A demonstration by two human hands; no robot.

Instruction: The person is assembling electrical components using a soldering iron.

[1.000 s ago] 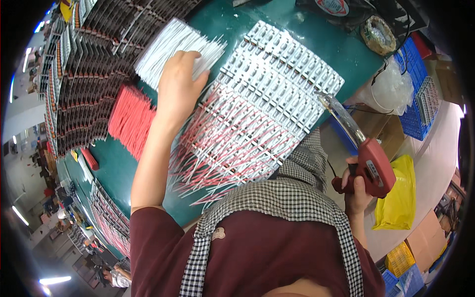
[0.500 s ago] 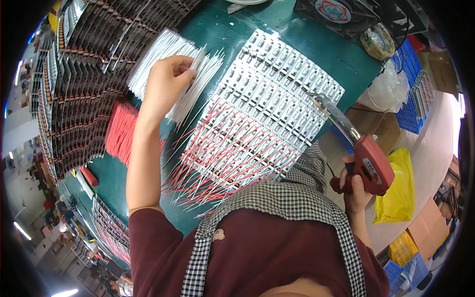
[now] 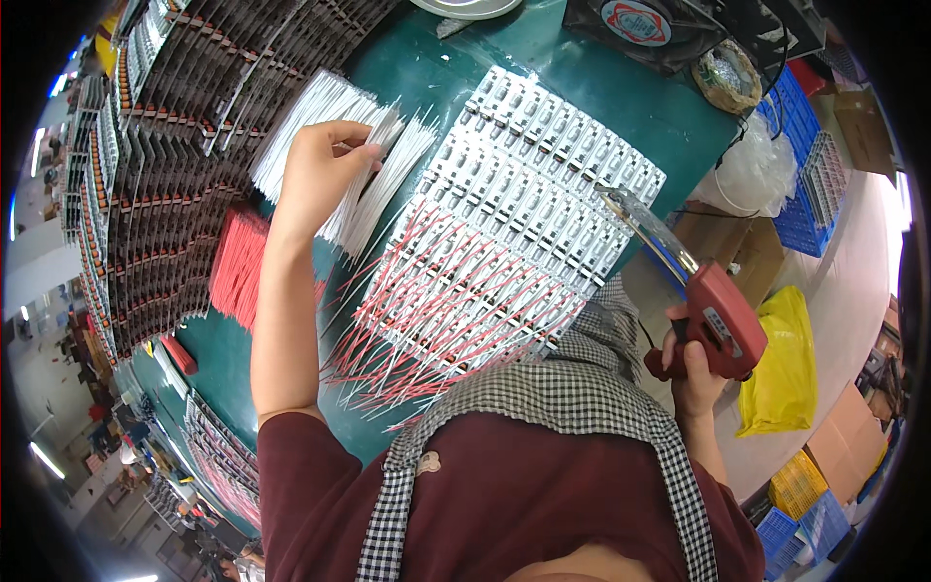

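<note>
Boards (image 3: 543,184) btwn L hand (image 3: 328,173) (at wht wires (image 3: 396,167)) & R hand (image 3: 698,376).

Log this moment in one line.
left hand: at white wire bundle | right hand: gripping red gun-shaped tool | board panel: wires across nearer rows

Wires (image 3: 399,167) are white or red; tool (image 3: 723,325) red; apron (image 3: 514,393) checked black and white.

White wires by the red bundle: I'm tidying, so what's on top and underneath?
The left hand is over part of the white wires. Green tabletop shows along their right edge; what lies directly beneath the wires is covered and cannot be seen.
</note>
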